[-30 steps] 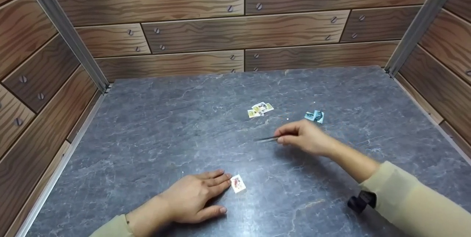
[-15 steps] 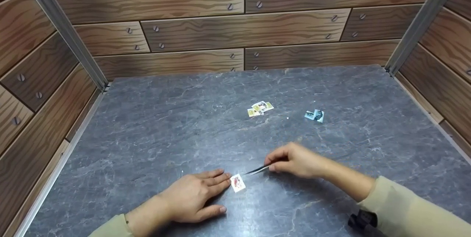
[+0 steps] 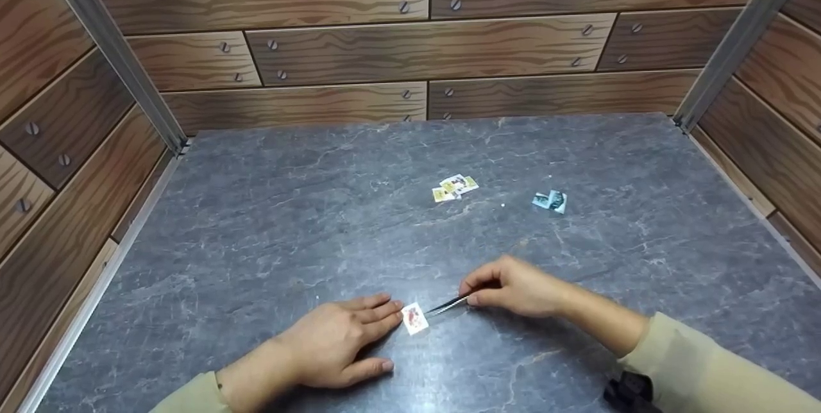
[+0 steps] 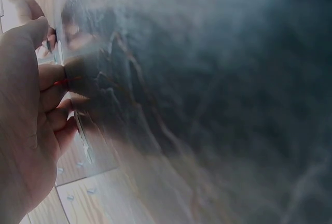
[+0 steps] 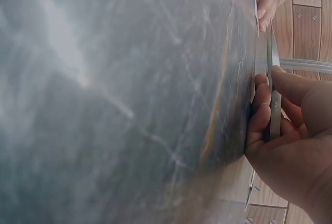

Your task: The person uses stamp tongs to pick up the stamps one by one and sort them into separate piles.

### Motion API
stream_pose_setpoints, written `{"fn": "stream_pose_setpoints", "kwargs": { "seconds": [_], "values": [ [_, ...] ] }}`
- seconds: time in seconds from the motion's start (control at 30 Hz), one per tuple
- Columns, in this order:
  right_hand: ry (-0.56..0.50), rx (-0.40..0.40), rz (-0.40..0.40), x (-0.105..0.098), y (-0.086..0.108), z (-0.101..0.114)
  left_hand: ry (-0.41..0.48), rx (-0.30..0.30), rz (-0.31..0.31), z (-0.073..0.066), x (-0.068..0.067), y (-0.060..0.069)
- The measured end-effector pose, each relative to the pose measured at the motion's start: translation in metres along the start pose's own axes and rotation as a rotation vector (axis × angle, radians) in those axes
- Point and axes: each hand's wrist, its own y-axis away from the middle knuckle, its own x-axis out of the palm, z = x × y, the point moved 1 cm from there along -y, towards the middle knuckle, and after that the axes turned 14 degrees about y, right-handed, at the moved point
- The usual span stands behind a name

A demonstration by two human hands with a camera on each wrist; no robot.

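A small white stamp with a reddish picture [image 3: 415, 319] lies on the grey marbled table near the front. My left hand [image 3: 337, 342] rests palm down with fingers extended, fingertips at the stamp's left edge. From the other side, my right hand [image 3: 519, 285] pinches a pair of metal tweezers [image 3: 449, 304] between thumb and fingers. Their tips are at the stamp's right edge; whether they grip it cannot be told. In the right wrist view, the tweezers [image 5: 275, 105] run along the curled fingers toward the left hand.
Overlapping yellow-and-white stamps [image 3: 457, 185] lie farther back near the middle. Blue stamps [image 3: 557, 201] lie to their right. A tiny white speck [image 3: 503, 205] sits between the groups. Wood-patterned walls [image 3: 333, 54] border the table at the back and sides.
My right hand has come down and slightly left with the tweezers, bringing their tips from mid-table to the white stamp's right edge. The left hand has stayed in place.
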Motion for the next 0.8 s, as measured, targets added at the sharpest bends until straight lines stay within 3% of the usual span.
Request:
{"fn": "stream_pose_setpoints", "kwargs": {
  "seconds": [0.57,0.8],
  "values": [
    [-0.031,0.025,-0.026,0.0017,0.0010,0.0010,-0.028,0.015,-0.006,0.0003,-0.0006,0.0007],
    [0.006,0.004,-0.044,0.0026,0.0000,-0.0007,-0.023,0.015,-0.007,0.0009,-0.0001,0.0012]
  ]
}}
